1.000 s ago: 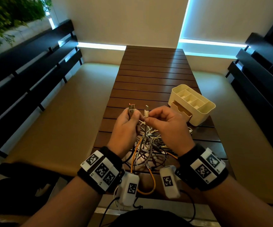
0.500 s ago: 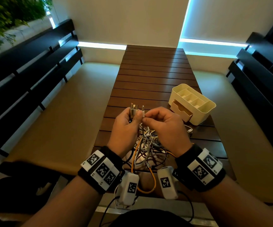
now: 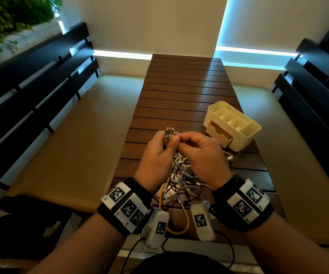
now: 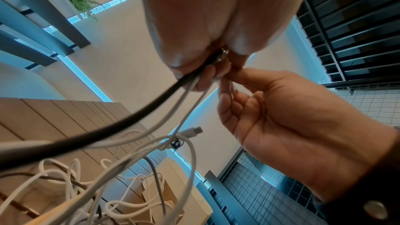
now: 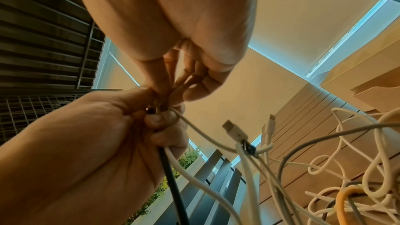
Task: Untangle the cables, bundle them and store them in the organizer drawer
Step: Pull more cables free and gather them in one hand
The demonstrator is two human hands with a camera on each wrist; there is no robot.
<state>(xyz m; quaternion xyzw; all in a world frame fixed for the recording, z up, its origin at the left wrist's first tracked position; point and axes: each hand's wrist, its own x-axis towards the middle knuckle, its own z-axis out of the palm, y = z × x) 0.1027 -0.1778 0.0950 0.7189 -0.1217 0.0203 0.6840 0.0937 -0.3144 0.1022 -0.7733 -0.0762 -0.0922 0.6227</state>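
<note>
Three USB plugs (image 3: 169, 131) stand side by side above the left hand (image 3: 158, 155), their metal ends pointing up and away from the person, long axes near upright. The left hand's fingers are curled round the plug bodies and the leads below them; in the left wrist view a black cable (image 4: 121, 126) and pale ones run down out of the fist. The right hand (image 3: 201, 155) sits just beside it, touching at the fingertips, its fingers curled and pinching a thin white lead (image 5: 201, 131) right at the left hand's grip. Exactly which lead it pinches is hard to make out, since the knuckles hide the contact from the head view.

Below both hands the tangle of cables (image 3: 181, 178) hangs and lies on the slatted wooden desk (image 3: 185, 91), white, grey, dark and one orange cable (image 3: 185, 218) looping toward the near edge. A loose white connector (image 5: 234, 130) sticks up from a knot in the tangle, pointing up and left in the right wrist view.

The cream organizer (image 3: 232, 123) stands at the desk's right edge, its drawer (image 3: 219, 135) pulled partly out toward the hands. Its inside is in shadow. The far half of the desk lies bare; padded benches (image 3: 80, 135) flank both long sides.
</note>
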